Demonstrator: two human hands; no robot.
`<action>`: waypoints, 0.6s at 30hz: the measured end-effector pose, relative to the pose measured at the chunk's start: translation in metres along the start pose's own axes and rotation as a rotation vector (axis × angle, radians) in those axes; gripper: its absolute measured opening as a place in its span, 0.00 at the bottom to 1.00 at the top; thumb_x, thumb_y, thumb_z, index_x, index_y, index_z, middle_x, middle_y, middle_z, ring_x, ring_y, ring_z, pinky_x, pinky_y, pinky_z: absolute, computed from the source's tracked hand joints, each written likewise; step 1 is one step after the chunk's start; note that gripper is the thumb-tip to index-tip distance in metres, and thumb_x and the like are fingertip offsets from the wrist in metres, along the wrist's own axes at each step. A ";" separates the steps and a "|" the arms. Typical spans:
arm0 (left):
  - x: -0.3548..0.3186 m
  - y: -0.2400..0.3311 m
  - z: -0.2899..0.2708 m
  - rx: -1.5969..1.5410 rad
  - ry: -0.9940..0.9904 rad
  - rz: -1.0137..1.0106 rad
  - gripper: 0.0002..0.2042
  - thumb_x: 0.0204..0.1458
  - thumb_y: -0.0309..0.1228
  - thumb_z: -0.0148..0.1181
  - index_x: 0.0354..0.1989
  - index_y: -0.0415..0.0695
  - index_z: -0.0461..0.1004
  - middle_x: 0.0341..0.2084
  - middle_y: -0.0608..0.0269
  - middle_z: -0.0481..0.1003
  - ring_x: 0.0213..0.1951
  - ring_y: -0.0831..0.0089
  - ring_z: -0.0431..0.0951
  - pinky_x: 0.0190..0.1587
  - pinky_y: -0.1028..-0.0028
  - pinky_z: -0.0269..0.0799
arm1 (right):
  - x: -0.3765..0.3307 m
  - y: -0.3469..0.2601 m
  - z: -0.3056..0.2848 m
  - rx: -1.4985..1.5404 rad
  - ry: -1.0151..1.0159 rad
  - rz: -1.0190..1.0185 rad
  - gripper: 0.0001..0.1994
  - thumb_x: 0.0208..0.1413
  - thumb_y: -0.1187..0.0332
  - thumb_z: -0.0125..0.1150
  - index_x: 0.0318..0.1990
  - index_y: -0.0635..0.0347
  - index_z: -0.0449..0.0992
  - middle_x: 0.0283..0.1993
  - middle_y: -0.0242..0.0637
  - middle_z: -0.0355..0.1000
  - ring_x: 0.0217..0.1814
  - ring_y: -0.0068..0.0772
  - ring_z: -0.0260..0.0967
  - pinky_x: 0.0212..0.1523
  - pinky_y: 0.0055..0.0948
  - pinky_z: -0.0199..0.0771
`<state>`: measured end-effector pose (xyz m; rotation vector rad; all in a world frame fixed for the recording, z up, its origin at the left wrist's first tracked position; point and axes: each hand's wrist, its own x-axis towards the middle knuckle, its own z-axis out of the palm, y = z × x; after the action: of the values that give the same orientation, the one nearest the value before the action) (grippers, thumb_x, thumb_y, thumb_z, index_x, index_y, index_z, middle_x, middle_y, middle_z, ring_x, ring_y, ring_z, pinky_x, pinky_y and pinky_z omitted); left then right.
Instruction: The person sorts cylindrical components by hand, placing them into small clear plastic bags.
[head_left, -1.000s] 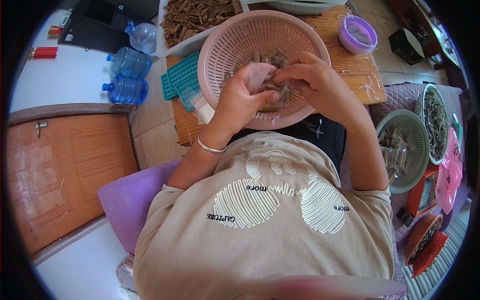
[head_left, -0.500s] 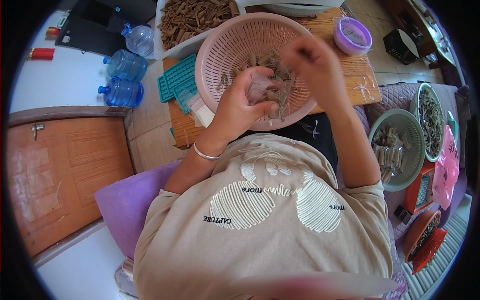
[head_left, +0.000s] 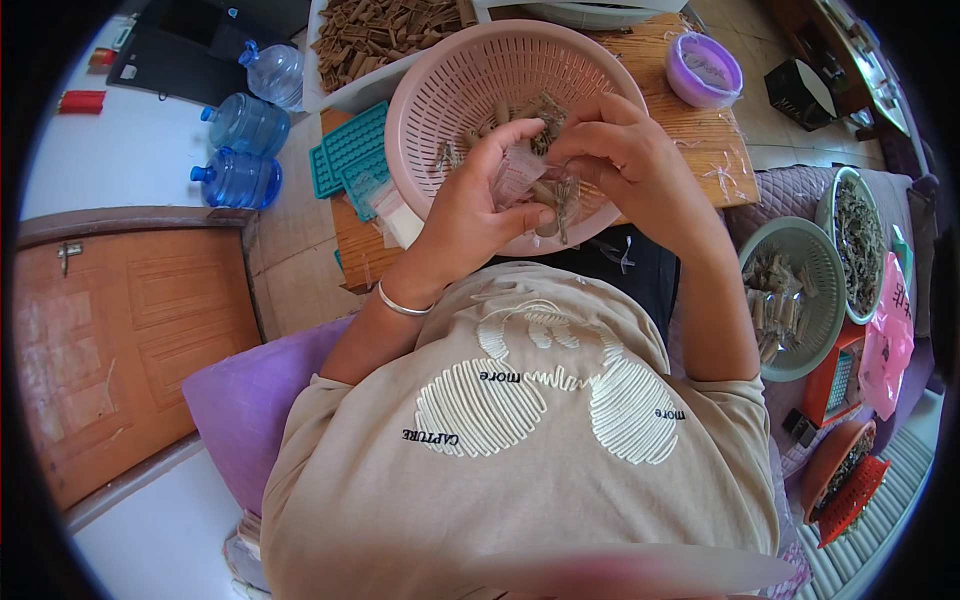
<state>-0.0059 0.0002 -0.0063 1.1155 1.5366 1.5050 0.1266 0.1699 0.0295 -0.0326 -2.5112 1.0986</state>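
A clear plastic bag (head_left: pixel 518 176) with some dried brown stem pieces in it rests in my left hand (head_left: pixel 468 212), whose thumb and fingers close round it. My right hand (head_left: pixel 622 150) is at the bag's right side, thumb and fingertips pinched together. What the right fingertips hold, if anything, is too small to make out. Both hands are over the near part of a pink colander (head_left: pixel 428 95), in which more dried stem pieces (head_left: pixel 500 115) and thin strands lie.
Behind the colander stands a white bin (head_left: pixel 400 68) of brown bark pieces. A purple bowl (head_left: pixel 688 90) sits at the wooden table's right. Teal trays (head_left: pixel 352 140) lie left. On the right, a grey-green colander (head_left: pixel 838 290) holds filled clear bags, beside a pink bag (head_left: pixel 885 350).
My right hand has come down and left from above the colander's right side to the bag, its fingers now pinched. My left hand keeps hold of the bag in nearly the same place.
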 end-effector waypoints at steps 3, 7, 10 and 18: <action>-0.001 0.001 -0.006 0.015 -0.054 0.006 0.36 0.49 0.25 0.69 0.65 0.40 0.55 0.48 0.50 0.74 0.40 0.75 0.75 0.41 0.80 0.73 | 0.004 0.004 -0.002 -0.060 -0.057 -0.062 0.06 0.49 0.81 0.60 0.35 0.64 0.73 0.39 0.38 0.67 0.45 0.38 0.68 0.46 0.29 0.69; -0.001 0.002 -0.006 -0.252 -0.071 -0.020 0.34 0.50 0.27 0.68 0.64 0.40 0.56 0.48 0.49 0.75 0.39 0.77 0.75 0.39 0.80 0.72 | 0.004 0.011 -0.006 0.035 -0.097 -0.024 0.05 0.52 0.78 0.60 0.35 0.62 0.73 0.38 0.36 0.69 0.43 0.34 0.69 0.44 0.30 0.69; -0.002 0.004 -0.006 -0.394 -0.128 -0.033 0.29 0.52 0.24 0.64 0.62 0.40 0.60 0.49 0.53 0.74 0.45 0.75 0.74 0.47 0.76 0.72 | -0.005 0.030 0.002 0.560 -0.127 -0.001 0.04 0.57 0.78 0.58 0.38 0.61 0.71 0.38 0.29 0.68 0.43 0.23 0.67 0.45 0.25 0.68; -0.003 0.001 -0.004 -0.285 -0.140 0.120 0.25 0.55 0.21 0.60 0.62 0.40 0.62 0.48 0.57 0.73 0.52 0.72 0.73 0.55 0.73 0.71 | -0.009 0.031 0.012 0.835 0.043 0.208 0.03 0.56 0.77 0.58 0.38 0.61 0.73 0.44 0.31 0.68 0.45 0.21 0.64 0.47 0.22 0.65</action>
<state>-0.0084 -0.0037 -0.0056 1.1326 1.1367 1.6293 0.1266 0.1811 -0.0035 -0.0819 -1.8569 2.1086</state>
